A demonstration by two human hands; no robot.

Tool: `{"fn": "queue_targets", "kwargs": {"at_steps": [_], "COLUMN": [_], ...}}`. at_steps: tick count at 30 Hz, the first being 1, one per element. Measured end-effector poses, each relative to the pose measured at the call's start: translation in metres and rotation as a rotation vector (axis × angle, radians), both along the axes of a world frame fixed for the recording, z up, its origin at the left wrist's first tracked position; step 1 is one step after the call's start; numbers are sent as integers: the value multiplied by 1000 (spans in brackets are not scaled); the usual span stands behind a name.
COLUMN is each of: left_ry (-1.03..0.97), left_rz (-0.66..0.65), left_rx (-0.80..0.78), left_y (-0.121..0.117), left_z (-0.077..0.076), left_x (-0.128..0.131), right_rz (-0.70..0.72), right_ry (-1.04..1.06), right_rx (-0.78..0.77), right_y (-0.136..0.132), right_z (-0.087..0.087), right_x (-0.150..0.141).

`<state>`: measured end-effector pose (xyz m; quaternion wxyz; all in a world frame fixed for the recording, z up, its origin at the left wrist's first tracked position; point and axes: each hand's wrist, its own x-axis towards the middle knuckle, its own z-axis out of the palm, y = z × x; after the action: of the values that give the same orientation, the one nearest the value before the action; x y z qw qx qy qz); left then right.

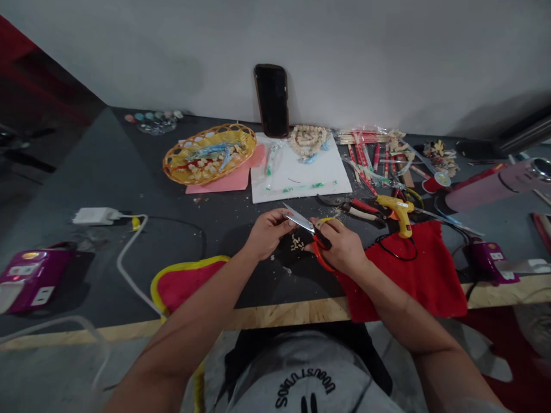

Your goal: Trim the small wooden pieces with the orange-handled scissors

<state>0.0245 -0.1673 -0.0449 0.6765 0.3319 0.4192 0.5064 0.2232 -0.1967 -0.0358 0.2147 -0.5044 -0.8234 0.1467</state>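
From the head view, the left hand is bunching its fingertips beside the blades of the scissors, and whether those fingers are pinching anything small is staying too hard to make out. The right hand is wrapping its fingers around the orange-red handles, partly hiding them. The left forearm is covering part of a pink pad with yellow edging, and the right forearm is crossing a red cloth. The picture's left edge is cutting off the nearer purple socket box. The pieces heaped inside the woven basket are overlapping too much to tell apart.

The scissors are sitting between the two hands, their blades pointing up and leftward to the left fingertips. Small pale bits are lying on the dark tabletop just below the blades, too tiny to count surely.

One pair of scissors is showing, along with one pair of pruning shears, one yellow glue gun, one red spool, one pink bottle and two purple socket boxes. One phone is leaning against the wall, behind one white board.
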Motion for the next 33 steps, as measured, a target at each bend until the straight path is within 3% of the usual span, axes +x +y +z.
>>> {"fn": "queue_targets", "kwargs": {"at_steps": [10, 13, 17, 20, 24, 30, 33], "left_ry": [29, 248, 699, 888, 953, 1029, 1118], "left_rz": [-10, -83, -251, -335, -413, -288, -331], "left_rx": [26, 161, 455, 635, 640, 657, 709], "left_y": [2, 3, 5, 8, 10, 11, 10], "left_z": [6, 7, 8, 6, 3, 8, 11], "left_x": [-8, -12, -17, -20, -23, -27, -30], "right_rz": [-170, -192, -196, -194, -194, -182, -189], "right_ry": [114, 128, 133, 147, 146, 155, 152], "right_rx": [-36, -41, -52, -50, -42, -31, -26], "right_y": [13, 16, 17, 18, 20, 22, 23], "right_z": [1, 2, 1, -1, -3, -4, -4], "right_x": [14, 18, 18, 19, 21, 23, 23]}}
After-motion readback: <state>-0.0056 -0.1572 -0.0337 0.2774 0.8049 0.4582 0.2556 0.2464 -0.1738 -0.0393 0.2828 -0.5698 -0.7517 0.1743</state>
